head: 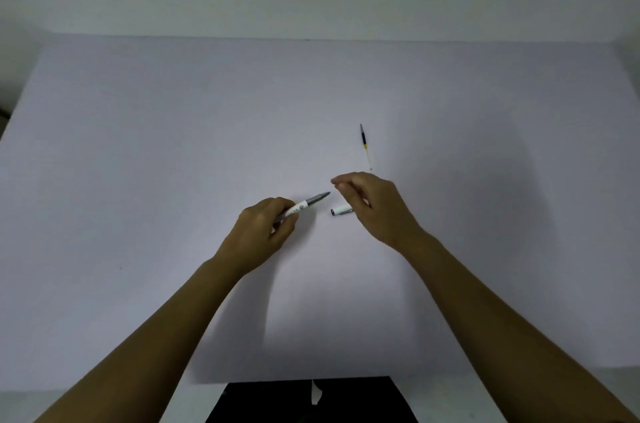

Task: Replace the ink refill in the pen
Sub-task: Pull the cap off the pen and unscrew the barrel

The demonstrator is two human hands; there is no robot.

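Two hands: pen as landmark
left fingers [291, 214]: clamped on pen [306, 203] barrel, tip aimed right
right fingers [341, 184]: pinched together just off pen tip, empty as far as visible
cap [342, 210]: worktop [173, 145], right of pen
refill [365, 145]: beyond pen, well apart
step: likely opening pen
next: grip section, unscrew

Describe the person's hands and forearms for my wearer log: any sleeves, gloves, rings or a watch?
The left hand and the right hand are bare, with no gloves. Both forearms are uncovered as far as the picture's edge, so no sleeves show. No watch, bracelet or ring is visible.
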